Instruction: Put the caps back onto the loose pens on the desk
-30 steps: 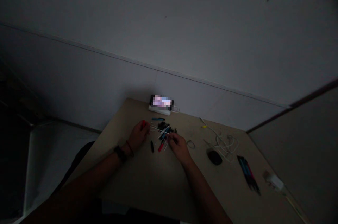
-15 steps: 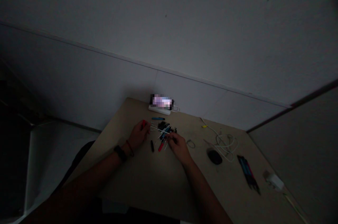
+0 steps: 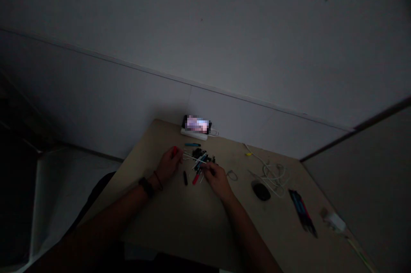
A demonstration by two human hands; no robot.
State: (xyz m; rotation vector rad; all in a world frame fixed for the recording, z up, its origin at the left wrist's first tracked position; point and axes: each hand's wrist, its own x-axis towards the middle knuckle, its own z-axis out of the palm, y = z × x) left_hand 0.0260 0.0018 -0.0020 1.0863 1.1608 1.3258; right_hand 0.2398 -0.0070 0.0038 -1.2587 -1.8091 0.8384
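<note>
Small tools, right hand touching, left hand just beside

One head-worn camera looks forward and down, from well above and behind the fingers — the desk lies around and below them, a white wall beyond them.

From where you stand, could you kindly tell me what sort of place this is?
Probably a small desk corner set up for fiddly repairs: what look like small screwdrivers lie heaped on the beige desktop, beside a computer mouse and loose white cable.
</note>
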